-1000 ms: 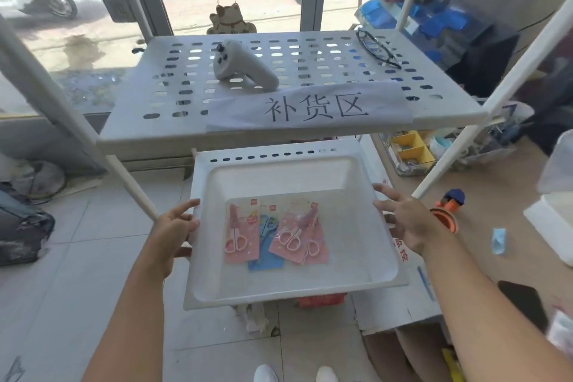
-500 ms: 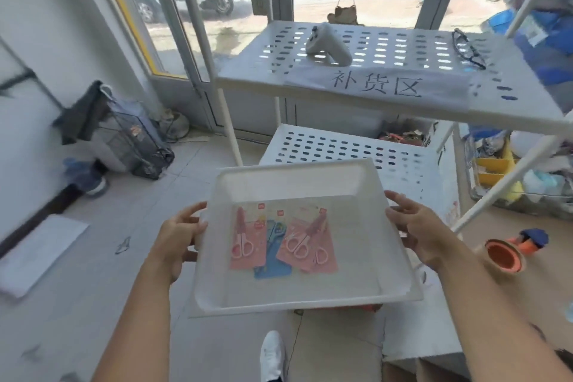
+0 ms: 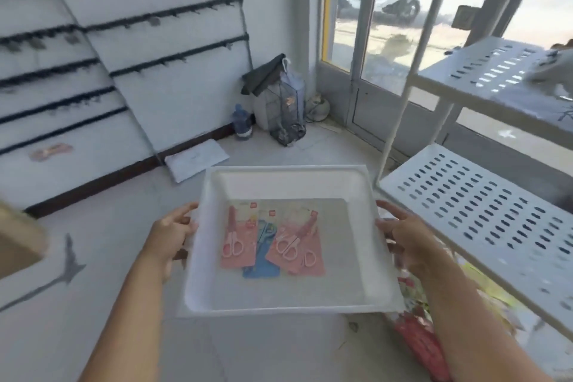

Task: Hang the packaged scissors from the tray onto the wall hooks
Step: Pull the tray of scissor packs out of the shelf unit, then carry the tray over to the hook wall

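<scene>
Left hand (image 3: 172, 231): closed on the tray's left rim, thumb on top, fingers hidden beneath. Right hand (image 3: 403, 234): gripping the right rim, thumb over the edge, fingers curled under and mostly out of sight.

Tray (image 3: 288, 308): white moulded plastic, square, rounded corners, smooth sloping walls; carried between the hands, above the floor.

Scissors (image 3: 273, 242): flat carded packs lying on the tray floor between both hands; pink cards overlapping a blue one, which is largely covered. Print unreadable.

Hooks (image 3: 173, 56): beyond the left hand, dark rows on white wall panels, smeared by motion blur; single hooks indistinct.

Shelf (image 3: 483, 214): past the right hand, white perforated metal with slotted holes, cut off at the frame edge.
</scene>
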Available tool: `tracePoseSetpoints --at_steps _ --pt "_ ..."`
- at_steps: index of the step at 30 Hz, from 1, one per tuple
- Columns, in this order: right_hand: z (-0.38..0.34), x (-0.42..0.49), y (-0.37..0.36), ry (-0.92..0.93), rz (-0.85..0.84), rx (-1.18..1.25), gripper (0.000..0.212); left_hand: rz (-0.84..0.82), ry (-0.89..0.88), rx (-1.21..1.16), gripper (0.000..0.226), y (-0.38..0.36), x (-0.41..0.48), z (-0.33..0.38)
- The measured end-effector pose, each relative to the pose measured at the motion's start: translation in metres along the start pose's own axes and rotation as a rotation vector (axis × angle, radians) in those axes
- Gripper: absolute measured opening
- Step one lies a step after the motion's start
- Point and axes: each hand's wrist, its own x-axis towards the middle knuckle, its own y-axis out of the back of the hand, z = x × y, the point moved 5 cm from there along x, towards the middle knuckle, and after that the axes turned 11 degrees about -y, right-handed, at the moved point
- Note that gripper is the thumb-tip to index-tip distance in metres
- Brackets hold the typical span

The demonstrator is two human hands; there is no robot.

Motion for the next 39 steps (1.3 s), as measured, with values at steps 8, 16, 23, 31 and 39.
tracePoseSetpoints --at_steps 8,16,23,31,39 --pt "-0.023 0.005 -0.2 -0.001 -0.209 -0.168 0.044 0.283 0.054 -0.076 0.04 0.185 -0.023 -0.044" --pt "-0.018 -0.017 -0.426 0.046 -0.337 -0.292 0.045 0.516 0.065 -0.066 0.044 0.373 -0.031 -0.075" --pt "-0.008 -0.026 -0.59 0.076 -0.464 -0.392 0.044 0.733 0.055 -0.074 0.044 0.488 -0.041 -0.096" --pt "-0.017 -0.002 -0.746 0.117 -0.608 -0.532 0.044 0.941 0.134 -0.079 0.047 0.563 -0.009 -0.12" --pt "-0.063 0.027 -0.901 0.179 -0.782 -0.647 0.041 1.073 0.203 -0.064 0.045 0.638 0.055 -0.121"
